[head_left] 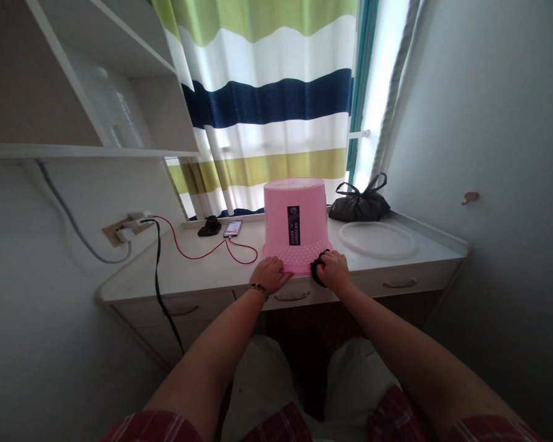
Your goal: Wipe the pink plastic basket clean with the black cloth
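Observation:
A pink trash bin [276, 212] stands upside down near the desk's front edge, its wide dotted rim at the bottom and a dark label facing me. My left hand [271, 275] is closed on the rim's left front, thumb pointing right along it. In my closed right hand [334, 270] is a bunched black item with a rough edge [317, 270]; it touches the rim's right front, and its kind is unclear. To the right of the bin, a round whitish ring [376, 239] lies flat on the desk.
Behind the ring sits a tied black plastic bag [359, 205]. A phone [233, 229] on a red cable [198, 258] lies left of the bin, beside a small black bundle [209, 226]. A wall socket [128, 230] and overhead shelf [92, 150] are at left.

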The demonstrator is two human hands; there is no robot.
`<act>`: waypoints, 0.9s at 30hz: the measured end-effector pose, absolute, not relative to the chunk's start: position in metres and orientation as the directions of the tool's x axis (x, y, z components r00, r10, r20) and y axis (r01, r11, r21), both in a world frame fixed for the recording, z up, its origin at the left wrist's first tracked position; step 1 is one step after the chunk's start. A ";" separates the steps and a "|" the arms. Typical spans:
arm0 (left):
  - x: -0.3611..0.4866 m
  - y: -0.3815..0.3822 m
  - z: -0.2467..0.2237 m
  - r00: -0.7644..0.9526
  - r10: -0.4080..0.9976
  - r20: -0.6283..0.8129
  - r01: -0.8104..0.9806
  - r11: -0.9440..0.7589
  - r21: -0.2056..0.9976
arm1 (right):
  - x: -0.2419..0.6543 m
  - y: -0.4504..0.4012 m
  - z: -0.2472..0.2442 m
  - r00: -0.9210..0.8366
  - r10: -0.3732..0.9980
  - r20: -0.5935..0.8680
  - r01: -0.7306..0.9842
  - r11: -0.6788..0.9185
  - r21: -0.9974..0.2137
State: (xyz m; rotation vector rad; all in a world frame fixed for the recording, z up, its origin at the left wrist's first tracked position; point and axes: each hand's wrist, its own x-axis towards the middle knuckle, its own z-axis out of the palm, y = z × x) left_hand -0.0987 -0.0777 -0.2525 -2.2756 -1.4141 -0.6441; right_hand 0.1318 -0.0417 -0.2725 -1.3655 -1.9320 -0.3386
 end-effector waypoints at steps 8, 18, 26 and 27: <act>-0.099 -0.077 -0.253 0.380 0.722 0.578 0.906 -0.416 -0.076 | 0.101 -0.066 -0.271 -0.203 0.696 0.688 0.872 0.449 -0.197; -0.100 -0.079 -0.251 0.373 0.722 0.583 0.908 -0.412 -0.072 | 0.086 -0.075 -0.266 -0.212 0.704 0.678 0.871 0.451 -0.195; -0.099 -0.079 -0.251 0.364 0.725 0.584 0.913 -0.401 -0.070 | 0.083 -0.074 -0.266 -0.175 0.703 0.689 0.873 0.435 -0.222; -0.100 -0.078 -0.252 0.366 0.723 0.586 0.912 -0.403 -0.072 | 0.083 -0.073 -0.267 -0.167 0.703 0.692 0.871 0.434 -0.231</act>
